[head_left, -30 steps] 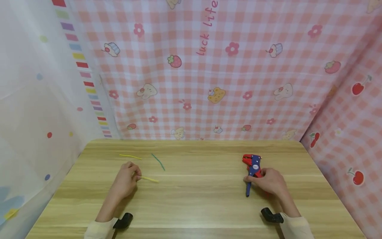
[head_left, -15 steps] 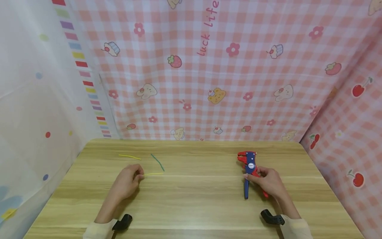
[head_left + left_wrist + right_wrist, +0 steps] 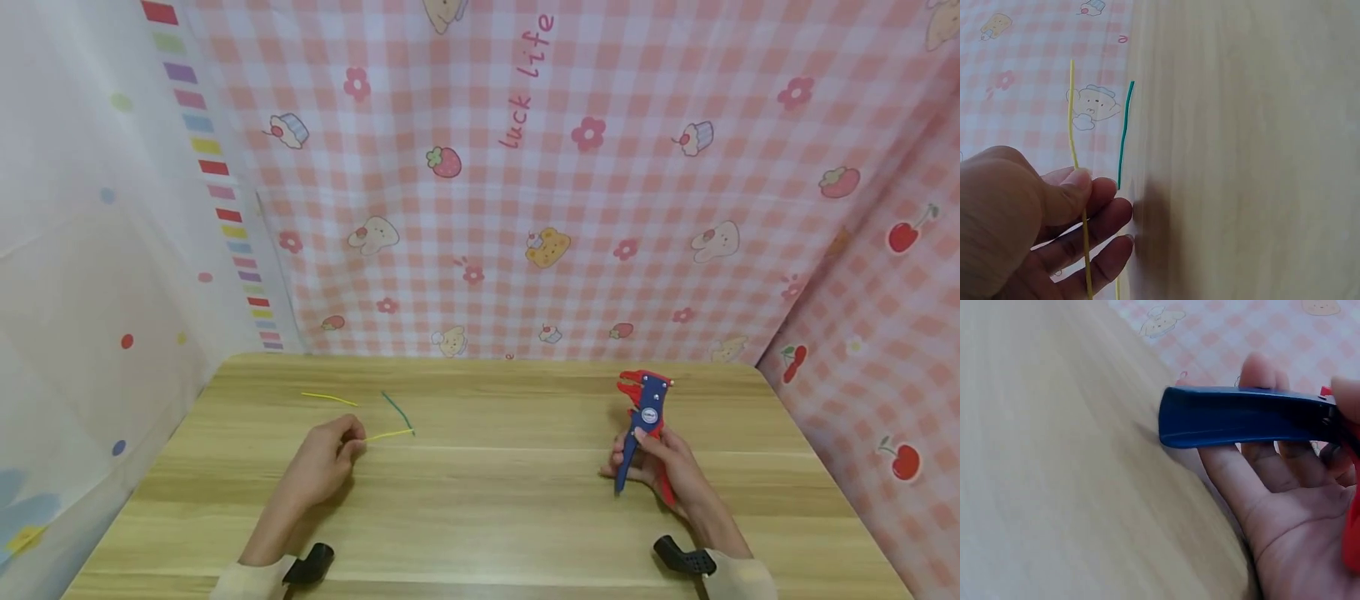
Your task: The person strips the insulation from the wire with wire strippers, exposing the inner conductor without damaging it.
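Note:
Between thumb and forefinger, my left hand (image 3: pixel 318 458) pinches a yellow wire (image 3: pixel 1072 119), which sticks out past the fingertips toward the right in the head view. A green wire (image 3: pixel 396 410) lies on the table just beyond the held wire's tip. Further back lies a second yellow wire (image 3: pixel 330 398). My right hand (image 3: pixel 686 479) holds a red and blue wire stripper (image 3: pixel 649 415) with its head pointing away from me. The thumb presses on its body, and fingers pass beneath the blue handle (image 3: pixel 1241 419). In the right wrist view the tool's head is out of frame.
The wooden table (image 3: pixel 487 517) ends at a pink checked curtain (image 3: pixel 480 200) at the back. A white curtain (image 3: pixel 97 275) hangs on the left, another checked curtain (image 3: pixel 892 358) on the right. Black camera mounts (image 3: pixel 309 565) sit at both wrists.
The wire stripper has been lifted and tilted up, and my right fingers have shifted under its handles. My left hand has moved slightly right, its yellow wire swinging upward toward the green one.

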Tool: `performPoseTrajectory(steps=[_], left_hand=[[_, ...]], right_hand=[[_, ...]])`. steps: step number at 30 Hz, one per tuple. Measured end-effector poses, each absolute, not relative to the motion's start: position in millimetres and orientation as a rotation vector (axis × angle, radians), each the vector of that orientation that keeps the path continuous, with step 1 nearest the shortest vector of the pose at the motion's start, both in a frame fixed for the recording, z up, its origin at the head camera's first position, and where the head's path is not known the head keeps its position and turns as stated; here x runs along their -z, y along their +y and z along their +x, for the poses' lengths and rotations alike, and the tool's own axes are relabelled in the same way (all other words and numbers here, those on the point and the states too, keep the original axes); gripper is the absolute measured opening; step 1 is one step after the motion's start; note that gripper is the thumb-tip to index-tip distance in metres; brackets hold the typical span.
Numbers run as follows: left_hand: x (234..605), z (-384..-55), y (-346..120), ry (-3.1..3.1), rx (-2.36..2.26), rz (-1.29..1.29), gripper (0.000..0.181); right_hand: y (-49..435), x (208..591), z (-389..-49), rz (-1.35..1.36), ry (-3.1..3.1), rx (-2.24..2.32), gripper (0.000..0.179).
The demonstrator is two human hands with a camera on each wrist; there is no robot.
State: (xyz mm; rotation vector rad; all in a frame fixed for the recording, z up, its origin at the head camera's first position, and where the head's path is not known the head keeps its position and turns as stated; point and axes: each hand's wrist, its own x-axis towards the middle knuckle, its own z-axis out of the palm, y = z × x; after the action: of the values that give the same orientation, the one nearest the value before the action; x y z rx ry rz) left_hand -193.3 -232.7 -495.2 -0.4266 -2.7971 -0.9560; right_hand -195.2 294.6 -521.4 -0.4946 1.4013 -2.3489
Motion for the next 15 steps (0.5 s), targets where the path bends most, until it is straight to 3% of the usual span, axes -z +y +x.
performPoseTrajectory(steps=[15], left_hand=[[497.8, -192.9, -220.4, -2.752, 1.115, -0.406, 0.016]], right_hand=[[294.3, 521.2, -193.7, -0.721, 1.252, 2.285, 0.048]])
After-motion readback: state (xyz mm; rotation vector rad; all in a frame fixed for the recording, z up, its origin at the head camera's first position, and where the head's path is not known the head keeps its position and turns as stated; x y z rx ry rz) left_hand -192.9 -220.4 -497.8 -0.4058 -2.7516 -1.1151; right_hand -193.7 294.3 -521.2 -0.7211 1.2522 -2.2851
